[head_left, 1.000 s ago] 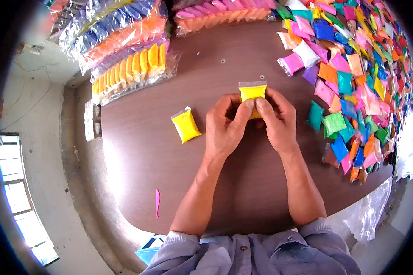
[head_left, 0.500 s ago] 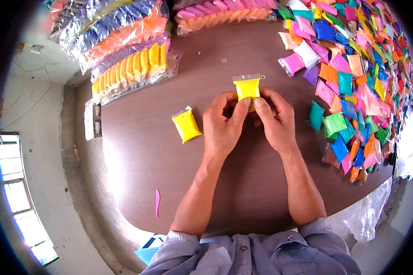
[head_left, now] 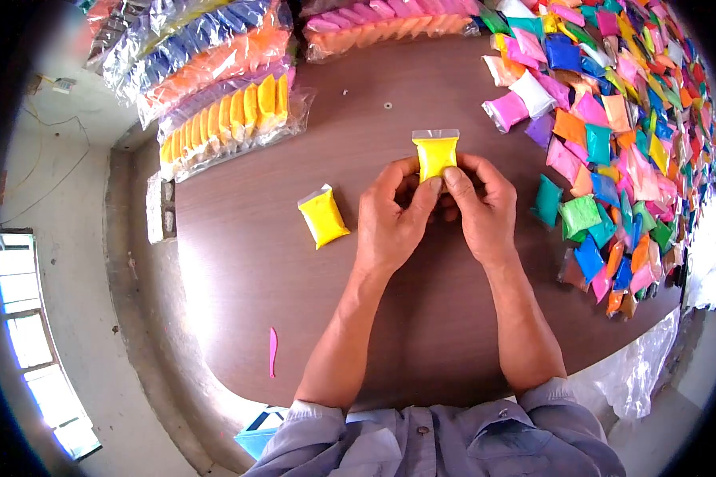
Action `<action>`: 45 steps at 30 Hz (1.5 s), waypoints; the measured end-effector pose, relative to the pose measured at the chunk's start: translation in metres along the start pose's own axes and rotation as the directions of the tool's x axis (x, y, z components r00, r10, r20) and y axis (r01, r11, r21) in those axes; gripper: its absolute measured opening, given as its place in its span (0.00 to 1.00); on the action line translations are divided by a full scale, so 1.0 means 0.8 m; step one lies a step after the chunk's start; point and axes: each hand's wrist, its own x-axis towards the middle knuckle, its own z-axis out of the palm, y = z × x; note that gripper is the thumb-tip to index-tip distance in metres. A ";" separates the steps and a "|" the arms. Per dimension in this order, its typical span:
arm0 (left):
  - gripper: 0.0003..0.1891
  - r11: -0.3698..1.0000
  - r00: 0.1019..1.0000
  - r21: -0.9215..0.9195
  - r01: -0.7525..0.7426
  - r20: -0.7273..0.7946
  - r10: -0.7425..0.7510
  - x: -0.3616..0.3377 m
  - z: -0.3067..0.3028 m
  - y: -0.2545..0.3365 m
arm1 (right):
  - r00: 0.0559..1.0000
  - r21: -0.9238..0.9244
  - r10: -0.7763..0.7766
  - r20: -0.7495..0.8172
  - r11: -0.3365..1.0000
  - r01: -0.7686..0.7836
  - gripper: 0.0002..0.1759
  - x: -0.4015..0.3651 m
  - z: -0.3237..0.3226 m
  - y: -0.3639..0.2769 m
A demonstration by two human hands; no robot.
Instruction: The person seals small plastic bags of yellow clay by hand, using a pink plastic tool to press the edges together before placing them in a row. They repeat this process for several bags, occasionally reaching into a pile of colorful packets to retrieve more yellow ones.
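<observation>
Both my hands hold one small yellow packet (head_left: 436, 155) over the middle of the table, its clear top strip pointing away from me. My left hand (head_left: 394, 211) grips its lower left side, thumb in front. At the lower right, my right hand (head_left: 481, 203) pinches it with the thumb on the front face. The fingers behind the packet are mostly hidden. A second yellow packet (head_left: 324, 218) lies flat on the table, left of my left hand and apart from it.
Colourful small packets (head_left: 589, 167) lie heaped along the right side of the brown table (head_left: 254, 286). At the back left stand clear bags of packets in rows, one with yellow packets (head_left: 227, 115). More bagged rows (head_left: 390, 28) lie at the back. A pink plastic tool (head_left: 274, 352) rests near the front left.
Both hands and the yellow packet have shifted slightly to the right. My left thumb sits lower on the packet, showing more of its front. The packet on the table has not moved.
</observation>
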 end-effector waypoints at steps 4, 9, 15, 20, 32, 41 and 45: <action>0.15 0.991 0.996 -0.099 0.086 0.009 -0.085 -0.001 0.000 0.010 | 1.000 0.063 0.003 0.025 0.998 -0.005 0.14 -0.001 -0.005 0.006; 0.13 0.988 0.996 -0.129 0.083 -0.005 -0.085 -0.001 -0.001 0.006 | 0.994 0.090 -0.021 0.109 0.996 0.011 0.14 -0.001 -0.006 0.001; 0.12 0.999 0.996 0.006 0.046 0.070 -0.046 -0.003 -0.005 0.008 | 0.991 0.133 -0.022 0.134 0.991 0.004 0.14 -0.003 -0.008 -0.008; 0.11 0.963 0.990 -0.232 0.138 0.032 -0.135 -0.005 -0.001 0.012 | 0.990 0.188 -0.048 0.135 0.982 0.022 0.12 -0.001 -0.011 0.006; 0.10 0.977 0.995 -0.190 0.098 -0.008 -0.102 -0.003 0.001 0.001 | 0.994 0.163 -0.055 0.094 0.986 0.039 0.10 -0.002 -0.001 0.005; 0.12 0.982 0.991 -0.145 0.124 -0.034 -0.130 -0.003 -0.003 0.010 | 0.988 0.074 -0.051 0.145 0.996 0.041 0.08 -0.003 -0.006 0.008; 0.13 0.996 0.997 -0.068 0.063 -0.049 -0.067 -0.003 -0.002 0.006 | 0.995 0.136 -0.039 0.091 0.990 0.026 0.10 -0.002 -0.004 0.002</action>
